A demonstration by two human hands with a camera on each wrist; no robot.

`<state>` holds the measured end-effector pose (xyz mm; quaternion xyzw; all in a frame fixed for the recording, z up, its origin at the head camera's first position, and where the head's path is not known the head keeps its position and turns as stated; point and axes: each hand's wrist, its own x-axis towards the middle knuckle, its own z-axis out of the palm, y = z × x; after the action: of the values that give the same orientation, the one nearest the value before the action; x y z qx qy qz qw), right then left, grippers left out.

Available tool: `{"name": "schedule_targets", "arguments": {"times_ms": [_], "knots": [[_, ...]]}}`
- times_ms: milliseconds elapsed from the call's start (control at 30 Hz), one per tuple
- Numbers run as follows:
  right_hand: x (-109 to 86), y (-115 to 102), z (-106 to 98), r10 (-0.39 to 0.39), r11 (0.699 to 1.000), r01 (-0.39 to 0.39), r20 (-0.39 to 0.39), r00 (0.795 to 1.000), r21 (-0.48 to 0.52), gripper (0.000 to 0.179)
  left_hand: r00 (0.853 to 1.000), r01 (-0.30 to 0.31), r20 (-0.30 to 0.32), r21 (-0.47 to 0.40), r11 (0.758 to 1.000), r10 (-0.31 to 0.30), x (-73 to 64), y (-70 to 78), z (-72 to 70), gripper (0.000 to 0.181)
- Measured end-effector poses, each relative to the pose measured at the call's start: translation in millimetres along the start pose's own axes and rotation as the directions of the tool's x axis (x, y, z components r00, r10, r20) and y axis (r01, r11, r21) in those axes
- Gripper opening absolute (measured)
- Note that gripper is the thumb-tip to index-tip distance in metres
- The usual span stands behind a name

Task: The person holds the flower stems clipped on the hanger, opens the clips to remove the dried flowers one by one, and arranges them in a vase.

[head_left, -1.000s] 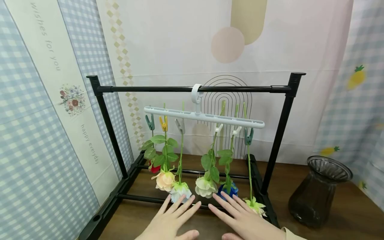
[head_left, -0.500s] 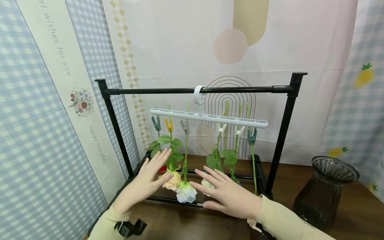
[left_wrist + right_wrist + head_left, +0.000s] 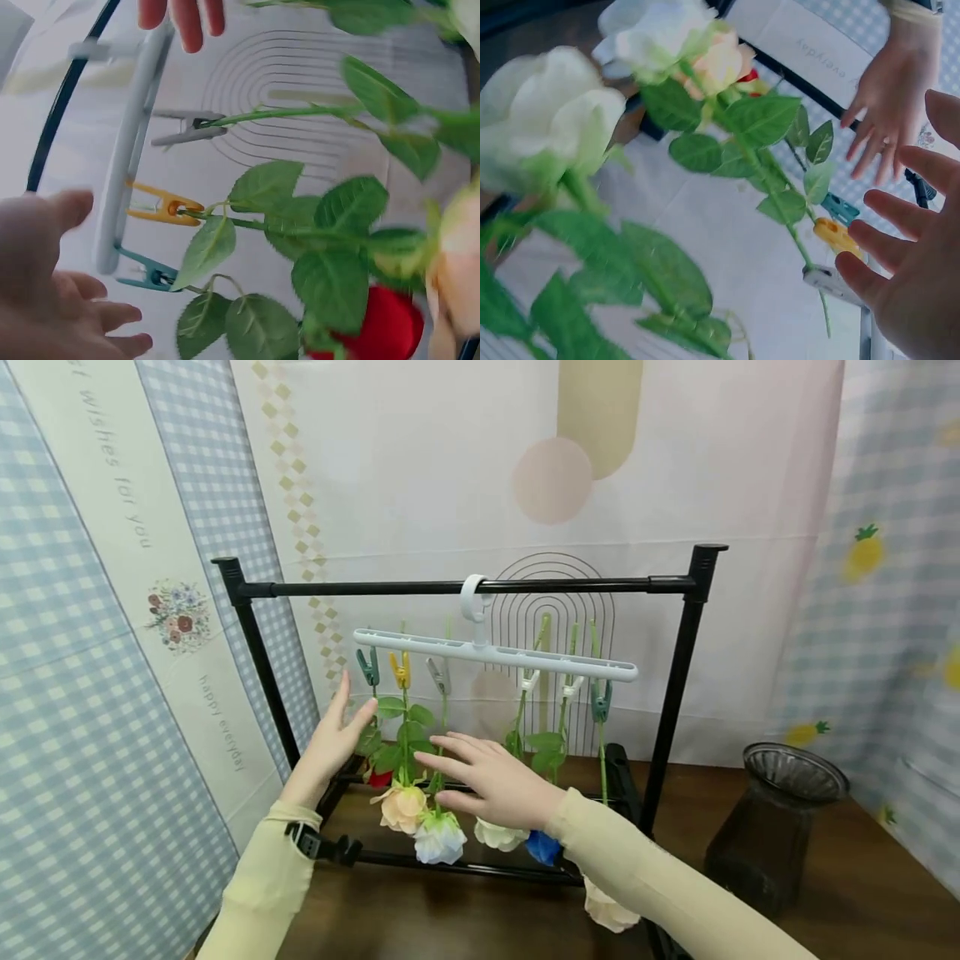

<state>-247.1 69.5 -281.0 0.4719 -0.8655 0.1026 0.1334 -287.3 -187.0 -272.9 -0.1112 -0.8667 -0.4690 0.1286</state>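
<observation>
Left hand [image 3: 328, 742]: fingers spread, empty. I note the left-end teal clip [image 3: 368, 667] just right of its fingertips; below the clip, the red rose [image 3: 380, 779] hangs head-down, stem near vertical. Right hand [image 3: 491, 781]: spread, empty, farther off, below the grey clip [image 3: 438, 675]. Hanger [image 3: 483, 652] runs crosswise above both.

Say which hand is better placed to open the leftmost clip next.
Probably the left hand: it is empty and right beside that teal clip. The right hand, also empty, is farther right, nearer the grey clip.
</observation>
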Motion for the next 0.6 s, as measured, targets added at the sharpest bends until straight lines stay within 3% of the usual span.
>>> {"name": "schedule_targets", "arguments": {"times_ms": [100, 267, 367, 500, 600], "knots": [[11.5, -2, -2, -0.013, 1.0, 0.013, -0.007, 1.0, 0.009, 0.051, 0.993, 0.115, 0.026, -0.101, 0.988, -0.113, 9.6, -2.3, -3.4, 0.078], [37.8, -3, -5, -0.006, 0.999, 0.008, -0.044, 0.999, 0.04, 0.051, 0.983, 0.186, 0.032, -0.173, 0.967, -0.183, 20.0, -8.9, -10.2, 0.082], [52.8, 0, -7, 0.064, 0.992, -0.058, -0.049, 0.997, 0.113, 0.05, 0.972, 0.234, 0.075, -0.217, 0.948, -0.223, 27.9, -12.1, -10.8, 0.08], [73.5, 1, -9, 0.19, 0.96, -0.176, -0.042, 0.981, 0.219, 0.047, 0.956, 0.287, 0.144, -0.265, 0.921, -0.256, 37.1, -15.9, -7.5, 0.076], [91.5, -2, -10, 0.273, 0.927, -0.242, -0.074, 0.959, 0.286, 0.044, 0.954, 0.299, 0.127, -0.286, 0.911, -0.273, 39.2, -17.2, -4.8, 0.074]]}}
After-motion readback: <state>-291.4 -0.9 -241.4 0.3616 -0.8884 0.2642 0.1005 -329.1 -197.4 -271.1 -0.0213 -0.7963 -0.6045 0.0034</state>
